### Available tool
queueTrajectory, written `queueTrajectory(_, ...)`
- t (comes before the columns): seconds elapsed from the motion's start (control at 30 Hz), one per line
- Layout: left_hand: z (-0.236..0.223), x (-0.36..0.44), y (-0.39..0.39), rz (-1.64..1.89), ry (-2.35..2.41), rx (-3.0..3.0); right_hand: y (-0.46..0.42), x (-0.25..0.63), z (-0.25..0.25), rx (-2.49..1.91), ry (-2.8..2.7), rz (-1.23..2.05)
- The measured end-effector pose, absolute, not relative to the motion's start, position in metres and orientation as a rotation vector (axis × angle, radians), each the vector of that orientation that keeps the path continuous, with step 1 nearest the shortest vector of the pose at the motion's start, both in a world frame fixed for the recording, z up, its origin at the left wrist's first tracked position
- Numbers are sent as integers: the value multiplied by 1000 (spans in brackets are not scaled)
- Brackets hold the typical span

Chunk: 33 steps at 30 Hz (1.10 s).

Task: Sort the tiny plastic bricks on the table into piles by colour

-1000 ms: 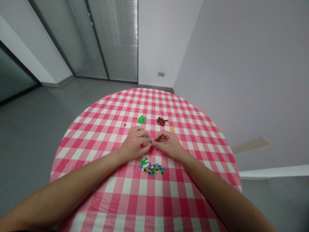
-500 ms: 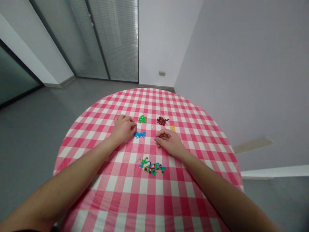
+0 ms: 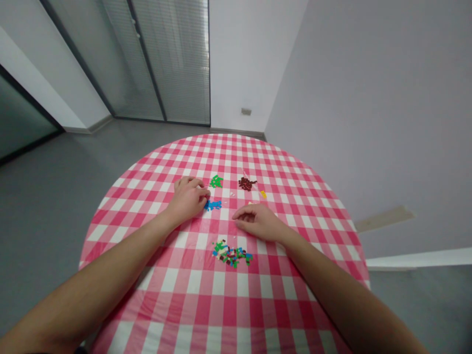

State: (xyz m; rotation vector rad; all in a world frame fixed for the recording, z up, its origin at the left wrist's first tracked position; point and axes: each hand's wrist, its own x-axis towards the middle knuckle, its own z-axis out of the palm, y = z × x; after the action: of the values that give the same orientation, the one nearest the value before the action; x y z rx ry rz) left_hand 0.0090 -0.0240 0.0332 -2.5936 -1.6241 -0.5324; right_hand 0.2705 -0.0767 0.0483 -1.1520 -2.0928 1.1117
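Round table (image 3: 221, 300) under a pink-and-white gingham cloth, set in a room with a grey floor (image 3: 55, 206), a pale wall (image 3: 368, 98) and a glazed partition with slatted blinds (image 3: 165, 59) beyond. Across the cloth, small plastic bricks in separate patches, seemingly grouped by colour on purpose: a mixed heap of bricks (image 3: 231, 254) nearest the body, a blue patch of bricks (image 3: 213, 205) just beside the left hand, a green patch of bricks (image 3: 216, 182) and a dark red patch of bricks (image 3: 247, 184) farther out, and a few yellow bricks (image 3: 263, 194) off to the right. Both forearms reaching forward from the lower corners of the view, wrists low over the cloth, hands well apart. Left hand (image 3: 188, 198) palm down at the blue patch's left edge, fingers curled, fingertips bunched against the bricks, any grip hidden from view, so no telling whether anything is held. Right hand (image 3: 258, 222) palm down between the mixed heap and the dark red patch, fingers loosely open and reaching left, with nothing visible in them
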Motion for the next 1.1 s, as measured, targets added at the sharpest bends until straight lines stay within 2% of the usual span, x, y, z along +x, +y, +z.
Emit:
queueTrajectory(0.13, 31, 10, -23, -489, -1622, -2605, -80, 274, 58, -979, -2474, 1132)
queueTrajectory(0.3, 31, 12, -23, -429, -1614, -2590, -81, 269, 57, -947, -2618, 1005)
queueTrajectory(0.8, 27, 11, -22, -634, -1631, -2575, -74, 263, 40, -1196, -2442, 613)
queueTrajectory(1.1, 29, 10, -23, -647, -1639, -2611, -72, 267, 43, -1342, -2430, 638)
